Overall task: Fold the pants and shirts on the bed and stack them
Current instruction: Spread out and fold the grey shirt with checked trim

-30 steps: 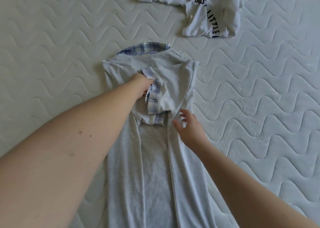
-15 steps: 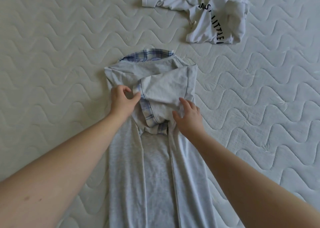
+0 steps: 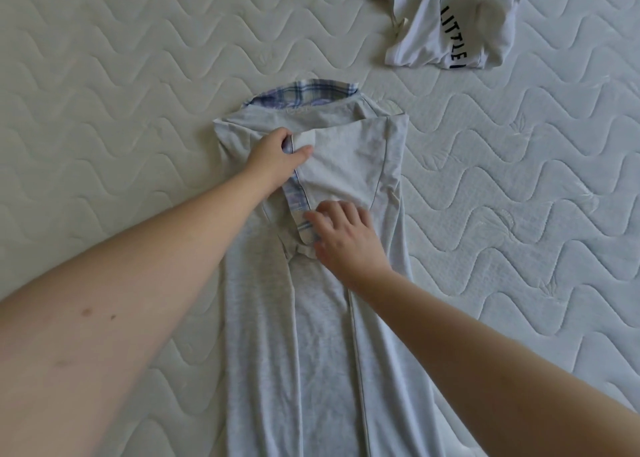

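Grey shirt lies on bed, long axis near-to-far; folded sleeve at far end; left hand pinches sleeve's far-left corner, right hand presses its near edge, fingers loosely spread

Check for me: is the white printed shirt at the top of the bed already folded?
No. The white shirt lies crumpled on the mattress, apart from the grey garment that the left hand and right hand are working.
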### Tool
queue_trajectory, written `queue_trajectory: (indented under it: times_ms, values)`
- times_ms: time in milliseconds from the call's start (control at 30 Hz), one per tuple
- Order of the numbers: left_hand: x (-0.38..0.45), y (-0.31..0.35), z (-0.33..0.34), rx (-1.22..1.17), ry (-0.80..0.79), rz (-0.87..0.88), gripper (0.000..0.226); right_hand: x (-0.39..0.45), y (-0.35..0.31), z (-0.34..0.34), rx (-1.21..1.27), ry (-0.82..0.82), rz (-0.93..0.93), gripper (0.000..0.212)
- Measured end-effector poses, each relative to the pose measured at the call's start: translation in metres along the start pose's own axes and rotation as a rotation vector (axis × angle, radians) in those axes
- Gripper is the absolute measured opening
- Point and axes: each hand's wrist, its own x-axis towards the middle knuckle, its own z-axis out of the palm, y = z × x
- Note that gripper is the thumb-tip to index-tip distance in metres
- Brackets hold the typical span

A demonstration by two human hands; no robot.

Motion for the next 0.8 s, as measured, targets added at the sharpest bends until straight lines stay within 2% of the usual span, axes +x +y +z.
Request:
queue_trajectory:
  times_ms: [100,200,300,400,467,567,667,800]
  values:
    - [-0.002,0.001,-0.003,-0.055,0.009,-0.024,0.030,0.008,-0.003,0.005,-0.090,-0.044,-0.006,0.029]
    - [0.000,0.000,-0.005,-0.158,0.039,-0.068,0.035,0.014,0.000,0.000,-0.042,0.105,0.022,0.008]
    - [0.001,0.000,-0.013,-0.269,0.101,-0.112,0.036,0.013,-0.006,-0.008,0.110,0.285,-0.019,0.015]
    - [-0.002,-0.008,-0.023,-0.212,0.162,-0.105,0.035,0.010,-0.018,-0.011,0.183,0.367,-0.030,0.014]
    - [-0.006,-0.020,-0.025,-0.137,0.178,-0.112,0.037,0.007,-0.027,-0.007,0.186,0.331,-0.038,0.016]
    - [-0.014,-0.036,-0.023,-0.038,0.118,-0.173,0.042,0.002,-0.033,0.006,0.173,0.215,0.007,0.011]
    - [-0.018,-0.044,-0.021,0.130,0.078,-0.209,0.039,-0.006,-0.029,0.017,0.111,0.088,0.026,0.029]
    - [-0.021,-0.036,-0.021,0.250,0.110,-0.254,0.028,-0.011,-0.018,0.024,0.109,0.004,-0.040,0.034]
